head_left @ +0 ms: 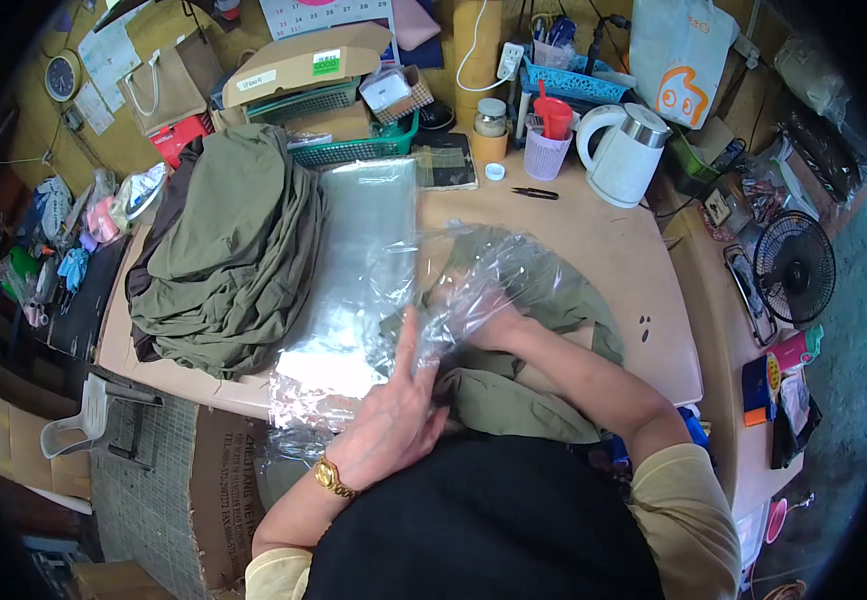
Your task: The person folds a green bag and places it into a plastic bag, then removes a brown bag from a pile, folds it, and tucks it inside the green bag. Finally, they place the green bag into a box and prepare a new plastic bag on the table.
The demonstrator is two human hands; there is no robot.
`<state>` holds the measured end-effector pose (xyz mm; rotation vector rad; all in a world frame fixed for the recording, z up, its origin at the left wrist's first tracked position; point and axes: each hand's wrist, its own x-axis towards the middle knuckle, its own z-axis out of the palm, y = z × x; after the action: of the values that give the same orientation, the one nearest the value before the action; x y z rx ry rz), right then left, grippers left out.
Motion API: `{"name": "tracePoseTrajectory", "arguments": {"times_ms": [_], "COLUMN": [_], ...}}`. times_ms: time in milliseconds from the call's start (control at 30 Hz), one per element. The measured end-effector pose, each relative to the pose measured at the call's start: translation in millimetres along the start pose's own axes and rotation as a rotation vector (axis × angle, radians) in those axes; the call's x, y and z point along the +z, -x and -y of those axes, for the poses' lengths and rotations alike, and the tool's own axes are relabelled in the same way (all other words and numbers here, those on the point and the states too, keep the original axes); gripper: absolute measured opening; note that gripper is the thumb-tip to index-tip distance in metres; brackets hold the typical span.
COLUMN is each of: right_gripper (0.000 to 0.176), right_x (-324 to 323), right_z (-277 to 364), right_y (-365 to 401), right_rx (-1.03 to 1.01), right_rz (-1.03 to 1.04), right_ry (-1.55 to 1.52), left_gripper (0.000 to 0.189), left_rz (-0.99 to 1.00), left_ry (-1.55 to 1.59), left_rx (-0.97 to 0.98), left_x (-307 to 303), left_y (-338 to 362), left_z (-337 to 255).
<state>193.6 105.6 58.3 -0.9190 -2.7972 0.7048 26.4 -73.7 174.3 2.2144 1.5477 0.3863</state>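
My left hand (393,415), with a gold watch on the wrist, is at the near end of a clear plastic bag (513,265). Its index finger points up while other fingers close on the bag's edge. Crinkled film covers my right hand (478,315); its fingers are blurred and hidden. Beneath and around that film lies an olive green garment (573,300), with more green cloth (513,405) bunched against my body. A flat stack of clear plastic bags (363,230) lies to the left of my hands.
A tall pile of folded olive green garments (223,240) stands at the table's left. Along the back are a green basket (353,150), a jar (490,118), thread snips (535,193), a lilac cup (546,155) and a white kettle (621,155). A black fan (793,267) stands right.
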Motion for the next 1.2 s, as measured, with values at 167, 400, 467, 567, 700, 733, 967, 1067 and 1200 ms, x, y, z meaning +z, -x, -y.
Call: {"name": "tracePoseTrajectory", "arguments": {"times_ms": [167, 400, 467, 567, 700, 733, 967, 1067, 1200], "right_gripper": [0.069, 0.079, 0.08, 0.082, 0.082, 0.08, 0.078, 0.077, 0.07], "right_x": [56.5, 61.7, 64.6, 52.1, 18.0, 17.0, 58.2, 51.4, 49.3], "right_z": [-32.7, 4.3, -11.9, -39.5, -80.0, -83.9, -80.9, -104.6, -91.5], "right_y": [-19.1, 50.6, 54.4, 24.1, -42.3, -52.4, -85.0, -84.8, -36.6], "right_rx": [0.386, 0.53, 0.565, 0.576, 0.443, 0.374, -0.037, -0.162, 0.118], "right_rz": [-0.416, -0.235, -0.27, -0.316, -0.317, -0.31, -0.411, -0.063, -0.423], "right_ry": [0.421, 0.304, 0.334, 0.343, 0.27, 0.303, 0.216, 0.159, 0.461], "left_gripper": [0.06, 0.058, 0.058, 0.059, 0.059, 0.054, 0.076, 0.058, 0.025], "left_rz": [0.286, 0.623, 0.64, 0.565, 0.527, 0.435, -0.587, -0.964, -0.188], "left_ry": [0.239, 0.128, 0.21, 0.348, 0.175, 0.006, -0.255, -0.433, -0.202], "left_rx": [0.252, 0.44, 0.499, 0.655, 0.49, 0.259, 0.282, 0.47, 0.319], "left_x": [20.0, -58.8, -48.8, -15.3, -14.9, -32.0, 25.7, 102.1, 101.7], "left_y": [1.6, -4.7, -22.0, -50.7, -61.0, -62.3, -256.0, -310.6, -282.1], "left_z": [26.1, -5.9, -2.0, 13.0, 3.9, -11.3, 38.3, 64.5, 8.2]}}
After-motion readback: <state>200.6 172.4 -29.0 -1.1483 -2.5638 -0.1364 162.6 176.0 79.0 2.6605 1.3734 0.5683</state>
